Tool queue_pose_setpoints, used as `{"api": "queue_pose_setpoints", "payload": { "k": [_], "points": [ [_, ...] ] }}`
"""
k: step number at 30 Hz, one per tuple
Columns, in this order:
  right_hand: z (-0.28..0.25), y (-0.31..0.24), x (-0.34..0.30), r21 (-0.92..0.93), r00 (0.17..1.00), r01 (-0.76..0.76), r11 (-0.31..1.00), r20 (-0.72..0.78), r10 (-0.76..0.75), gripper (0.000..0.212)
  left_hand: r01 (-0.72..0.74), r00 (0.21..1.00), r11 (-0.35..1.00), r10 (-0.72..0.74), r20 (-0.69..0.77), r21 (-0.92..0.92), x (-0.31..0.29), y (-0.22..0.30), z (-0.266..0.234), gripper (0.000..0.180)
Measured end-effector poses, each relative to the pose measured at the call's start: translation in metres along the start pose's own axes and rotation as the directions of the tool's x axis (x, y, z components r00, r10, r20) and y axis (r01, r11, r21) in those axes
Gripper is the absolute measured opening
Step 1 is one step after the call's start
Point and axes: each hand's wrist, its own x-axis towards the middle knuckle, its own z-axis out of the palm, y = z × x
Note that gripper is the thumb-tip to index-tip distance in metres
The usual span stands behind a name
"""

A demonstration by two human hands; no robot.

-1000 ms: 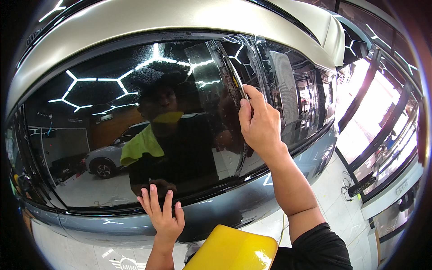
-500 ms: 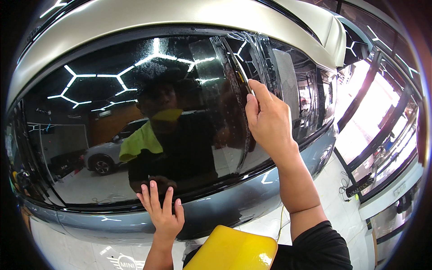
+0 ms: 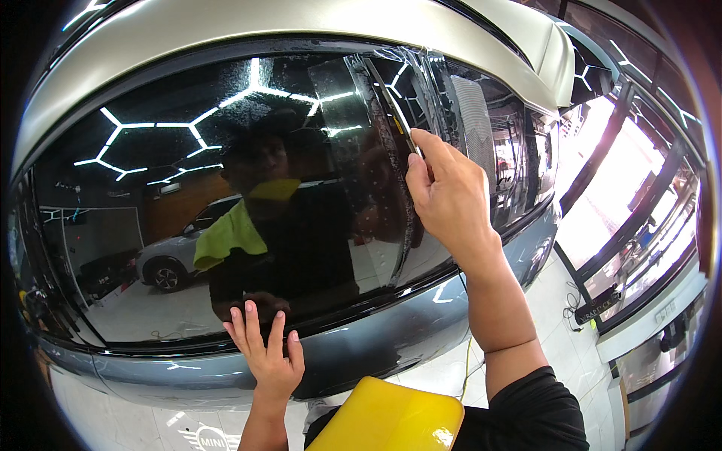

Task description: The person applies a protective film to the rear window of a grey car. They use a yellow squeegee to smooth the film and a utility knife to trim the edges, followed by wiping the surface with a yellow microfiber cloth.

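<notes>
A dark, glossy car side window (image 3: pixel 301 240) fills the middle of the view, with reflections across it. Against its right part, my right hand (image 3: pixel 449 188) pinches a slim silver-edged tool (image 3: pixel 399 119) with a small yellow mark, much like a thin cutter knife. The tool lies slanted along a wet-looking strip of clear film (image 3: pixel 432 94), whose edges look wrinkled. My left hand (image 3: pixel 267 353) rests with spread fingers at the window's lower edge, holding nothing. A glossy yellow plate (image 3: pixel 387 417) juts in at the bottom, close to the camera.
The pale car roof (image 3: pixel 301 19) curves above the glass, and the blue-grey door panel (image 3: pixel 361 361) runs below it. White floor tiles (image 3: pixel 556 361) show beneath. At right are a glazed doorway (image 3: pixel 624 165) and a dark box with a cable (image 3: pixel 598 304).
The whole view has shifted slightly to the left. Both hands keep about the same places on the car, and the right one still grips the slim tool.
</notes>
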Motion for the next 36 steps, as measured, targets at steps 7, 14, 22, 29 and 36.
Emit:
{"api": "queue_pose_setpoints", "payload": {
  "k": [7, 14, 22, 29, 36],
  "points": [
    [0.0, -0.001, 0.0, 0.033, 0.999, -0.029, 0.999, 0.016, 0.029, 0.026, 0.001, 1.0, 1.0, -0.001, 0.004, -0.001, 0.001, 0.0, 0.001, 0.035],
    [0.004, 0.004, -0.003, 0.03, 1.0, 0.009, 1.0, 0.019, -0.009, 0.028, 0.003, 1.0, 1.0, -0.002, -0.005, 0.009, 0.001, -0.001, 0.001, 0.036],
    [0.008, 0.01, -0.011, 0.043, 1.0, 0.025, 0.999, 0.017, -0.025, 0.028, 0.005, 1.0, 1.0, -0.005, -0.007, 0.012, 0.0, -0.001, 0.003, 0.036],
    [0.011, 0.011, -0.018, 0.05, 0.999, -0.017, 0.999, 0.03, 0.015, 0.028, 0.014, 1.0, 1.0, -0.014, -0.001, 0.013, 0.001, -0.002, 0.002, 0.035],
    [0.008, 0.014, -0.028, 0.046, 0.998, -0.024, 0.999, 0.054, 0.021, 0.03, 0.008, 1.0, 1.0, -0.008, -0.001, 0.015, 0.002, -0.002, 0.002, 0.034]
  ]
}}
